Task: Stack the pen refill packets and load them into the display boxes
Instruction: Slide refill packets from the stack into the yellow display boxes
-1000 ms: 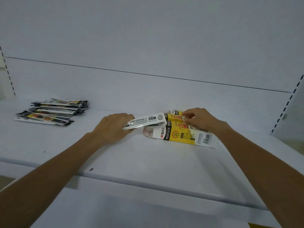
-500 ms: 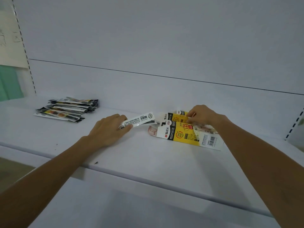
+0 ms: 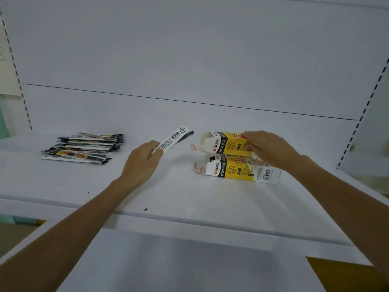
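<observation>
Where the white shelf (image 3: 168, 192) runs out to your left, the stack of refill packets (image 3: 82, 147) lies flat in a loose, fanned heap, at about ten o'clock from your left hand (image 3: 141, 163) and well apart from it. That left hand hovers over the middle of the shelf with its fingers curled, pinching the near end of a single packet (image 3: 171, 137). The single packet slants away toward one o'clock, barcode side up, with its far tip clear of the shelf. At three o'clock from that tip, with a gap between, the far display box (image 3: 223, 143) lies on its side, its open end and flaps turned toward the packet. The near display box (image 3: 235, 170) lies just beside it at six o'clock, also on its side, flaps open to the left. Your right hand (image 3: 267, 149) is closed over the right part of the far display box, fingers wrapped on its top face, and the heel of the hand hides the far right edge of the near display box.
</observation>
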Available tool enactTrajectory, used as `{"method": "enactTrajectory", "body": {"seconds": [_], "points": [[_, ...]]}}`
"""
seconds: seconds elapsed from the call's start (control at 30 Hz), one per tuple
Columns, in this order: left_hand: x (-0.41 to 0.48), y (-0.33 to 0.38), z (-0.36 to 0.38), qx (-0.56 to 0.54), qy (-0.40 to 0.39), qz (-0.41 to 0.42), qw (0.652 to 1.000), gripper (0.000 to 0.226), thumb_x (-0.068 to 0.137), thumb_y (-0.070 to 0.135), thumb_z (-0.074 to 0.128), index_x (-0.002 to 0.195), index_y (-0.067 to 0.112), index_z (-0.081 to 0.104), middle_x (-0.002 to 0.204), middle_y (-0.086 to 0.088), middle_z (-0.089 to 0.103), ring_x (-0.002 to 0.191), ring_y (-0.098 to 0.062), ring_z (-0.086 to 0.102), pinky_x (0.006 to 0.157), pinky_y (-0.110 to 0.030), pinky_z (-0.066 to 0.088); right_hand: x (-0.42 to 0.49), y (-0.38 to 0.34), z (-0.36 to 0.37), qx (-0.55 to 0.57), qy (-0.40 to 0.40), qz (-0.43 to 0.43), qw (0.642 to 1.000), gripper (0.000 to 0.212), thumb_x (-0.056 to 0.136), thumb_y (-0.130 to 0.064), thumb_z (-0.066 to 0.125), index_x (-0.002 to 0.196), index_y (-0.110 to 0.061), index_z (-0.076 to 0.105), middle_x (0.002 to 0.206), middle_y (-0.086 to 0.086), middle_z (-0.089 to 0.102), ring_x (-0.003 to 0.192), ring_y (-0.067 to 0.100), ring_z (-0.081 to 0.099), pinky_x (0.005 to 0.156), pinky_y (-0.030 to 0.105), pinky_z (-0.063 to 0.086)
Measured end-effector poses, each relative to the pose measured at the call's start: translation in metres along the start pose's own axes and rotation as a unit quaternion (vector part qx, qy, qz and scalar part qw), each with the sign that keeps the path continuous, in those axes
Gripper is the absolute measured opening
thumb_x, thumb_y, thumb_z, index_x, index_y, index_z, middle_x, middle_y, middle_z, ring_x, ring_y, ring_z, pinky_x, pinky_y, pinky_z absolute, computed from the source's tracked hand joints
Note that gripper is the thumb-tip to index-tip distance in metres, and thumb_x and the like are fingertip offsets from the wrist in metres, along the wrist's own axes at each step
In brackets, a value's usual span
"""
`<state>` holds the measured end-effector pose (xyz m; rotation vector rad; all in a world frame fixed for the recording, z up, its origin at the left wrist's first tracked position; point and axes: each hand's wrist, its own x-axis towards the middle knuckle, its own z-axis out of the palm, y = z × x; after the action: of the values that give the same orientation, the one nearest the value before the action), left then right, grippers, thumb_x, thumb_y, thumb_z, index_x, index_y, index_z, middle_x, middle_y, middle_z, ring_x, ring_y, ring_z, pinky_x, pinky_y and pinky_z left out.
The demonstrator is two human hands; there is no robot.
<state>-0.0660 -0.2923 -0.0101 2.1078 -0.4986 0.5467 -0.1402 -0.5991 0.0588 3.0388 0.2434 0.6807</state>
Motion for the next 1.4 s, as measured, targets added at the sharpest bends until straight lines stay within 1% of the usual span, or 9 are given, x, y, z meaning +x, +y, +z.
{"method": "enactTrajectory", "body": {"seconds": [0.13,0.3,0.47,0.63,0.8,0.97,1.17,1.27,1.4], "points": [[-0.015,-0.004,-0.003,-0.017,-0.078,0.028,0.996,0.030,0.080,0.036,0.038,0.097,0.025,0.060,0.070,0.008,0.051,0.065,-0.015,0.047,0.060,-0.031,0.034,-0.029,-0.023,0.003,-0.084,0.008,-0.004,0.996,0.028,0.098,-0.024,0.041,0.119,-0.012,0.053,0.117,0.004,0.060,0.105,0.025,0.056,0.077,0.040,0.050],[-0.025,-0.004,-0.009,-0.007,-0.127,0.036,0.991,0.020,0.084,0.030,0.040,0.092,0.031,0.058,0.066,0.011,0.052,0.059,-0.015,0.045,0.053,-0.029,0.030,-0.070,-0.033,0.014,-0.145,0.077,-0.086,0.983,0.029,0.072,0.001,0.073,0.099,-0.006,0.069,0.102,0.012,0.070,0.088,0.032,0.068,0.053,0.040,0.055],[-0.028,0.002,-0.018,0.064,-0.116,0.038,0.990,0.020,0.092,0.020,0.045,0.104,0.025,0.060,0.069,0.014,0.051,0.060,-0.011,0.044,0.053,-0.028,0.029,-0.086,-0.043,0.029,-0.042,-0.015,0.010,0.999,0.054,0.086,-0.028,0.064,0.135,-0.013,0.046,0.140,0.006,0.047,0.129,0.024,0.043,0.101,0.043,0.041],[-0.032,0.001,-0.024,0.043,-0.122,0.028,0.991,0.028,0.083,0.033,0.040,0.100,0.027,0.061,0.071,0.013,0.054,0.062,-0.014,0.047,0.056,-0.028,0.030,-0.075,-0.052,0.035,-0.059,-0.037,0.116,0.991,0.061,0.089,-0.034,0.058,0.142,-0.020,0.031,0.148,-0.001,0.035,0.137,0.018,0.028,0.109,0.047,0.028],[-0.034,0.004,-0.024,0.090,-0.134,0.016,0.987,0.018,0.092,0.022,0.045,0.100,0.025,0.061,0.069,0.011,0.051,0.059,-0.012,0.045,0.053,-0.027,0.030,-0.054,-0.039,0.049,-0.058,-0.097,0.176,0.978,0.067,0.091,-0.042,0.051,0.146,-0.023,0.018,0.155,-0.002,0.019,0.142,0.017,0.017,0.109,0.062,0.015],[-0.034,0.005,-0.024,0.097,-0.130,0.002,0.987,0.019,0.091,0.021,0.045,0.097,0.024,0.062,0.069,0.008,0.054,0.060,-0.014,0.045,0.052,-0.028,0.030,-0.037,-0.022,0.058,-0.085,-0.037,0.160,0.983,0.046,0.095,-0.029,0.048,0.139,-0.025,0.036,0.141,0.003,0.041,0.134,0.022,0.032,0.110,0.056,0.021],[-0.028,0.006,-0.016,0.124,-0.122,0.034,0.984,0.021,0.091,0.024,0.043,0.102,0.024,0.061,0.083,0.003,0.059,0.072,-0.018,0.051,0.056,-0.029,0.034,-0.027,-0.007,0.036,-0.119,-0.047,0.105,0.986,0.035,0.100,-0.032,0.034,0.129,-0.025,0.052,0.130,0.003,0.050,0.124,0.018,0.046,0.111,0.055,0.008],[-0.026,0.004,-0.009,0.112,-0.102,0.037,0.988,0.040,0.081,0.037,0.033,0.109,0.025,0.058,0.091,0.003,0.059,0.080,-0.019,0.052,0.063,-0.031,0.036,-0.031,0.003,0.027,-0.097,-0.028,0.059,0.993,0.034,0.101,-0.026,0.032,0.123,-0.019,0.056,0.119,0.006,0.055,0.110,0.022,0.054,0.108,0.050,0.021],[-0.029,0.012,-0.002,0.076,-0.112,0.049,0.990,0.043,0.077,0.037,0.032,0.111,0.025,0.057,0.088,0.006,0.057,0.076,-0.017,0.051,0.064,-0.031,0.036,-0.036,0.015,0.026,0.075,-0.037,0.117,0.990,0.028,0.098,-0.011,0.035,0.098,0.000,0.061,0.100,0.016,0.061,0.093,0.033,0.056,0.082,0.039,0.041]]}}
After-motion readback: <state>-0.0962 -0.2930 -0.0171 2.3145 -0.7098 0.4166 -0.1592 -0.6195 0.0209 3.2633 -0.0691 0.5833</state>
